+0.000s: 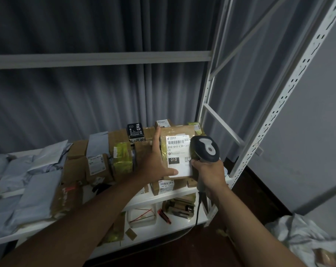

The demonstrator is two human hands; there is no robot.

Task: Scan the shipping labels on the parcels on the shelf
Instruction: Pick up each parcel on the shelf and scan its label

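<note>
While the left hand props up a flat brown paper parcel with fingers straight along its left edge and the thumb pressed across the bottom of its white shipping label, the right hand is wrapped tight round the grip of a black and grey corded handheld scanner. That parcel stands tilted up above the right end of the white metal shelf, over a crowd of other brown cardboard boxes and grey plastic mailer bags. The scanner's head sits just beside the label's right edge, partly covering it, so this looks like the scanning step for this one parcel. Next, I would judge, the scanner needs drawing back and aiming squarely at the barcode near the label's top, and the thumb should stay clear of the print.
</note>
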